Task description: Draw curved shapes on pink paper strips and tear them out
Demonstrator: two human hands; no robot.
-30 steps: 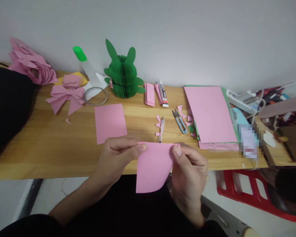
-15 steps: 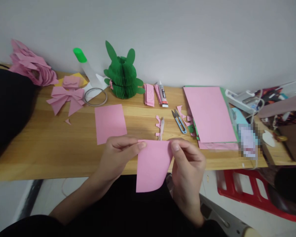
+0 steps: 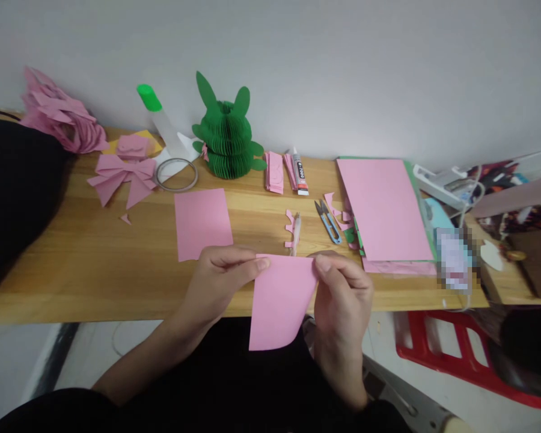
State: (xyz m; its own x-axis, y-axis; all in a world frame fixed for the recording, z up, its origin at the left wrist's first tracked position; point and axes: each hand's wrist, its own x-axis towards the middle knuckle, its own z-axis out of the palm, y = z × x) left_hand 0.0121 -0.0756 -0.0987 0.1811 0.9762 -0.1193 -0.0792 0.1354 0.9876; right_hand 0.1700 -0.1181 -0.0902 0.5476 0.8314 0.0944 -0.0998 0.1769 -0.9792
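Observation:
A sheet of pink paper (image 3: 282, 304) hangs between my hands at the table's front edge, its lower right side curving. My left hand (image 3: 216, 285) pinches its upper left corner between thumb and fingers. The upper right corner is gripped the same way by my right hand (image 3: 345, 294). Just beyond the sheet lie a pen (image 3: 297, 231) and a notched pink paper scrap (image 3: 289, 221). Another pink paper square (image 3: 204, 224) rests flat on the wood, left of the pen. Blue thread snips (image 3: 329, 222) lie to the right.
Along the wall stand a green paper honeycomb rabbit (image 3: 229, 141), a green-capped bottle (image 3: 160, 120) and a glue tube (image 3: 300, 174). A tape roll (image 3: 177, 175) and pink paper bow (image 3: 122, 176) lie left. Stacked pink sheets (image 3: 388, 207) lie right; a red stool (image 3: 415, 343) stands below.
Both hands still hold the pink sheet by its top corners. My right hand has shifted very slightly; the view has tilted a little. Nothing was taken up or let go.

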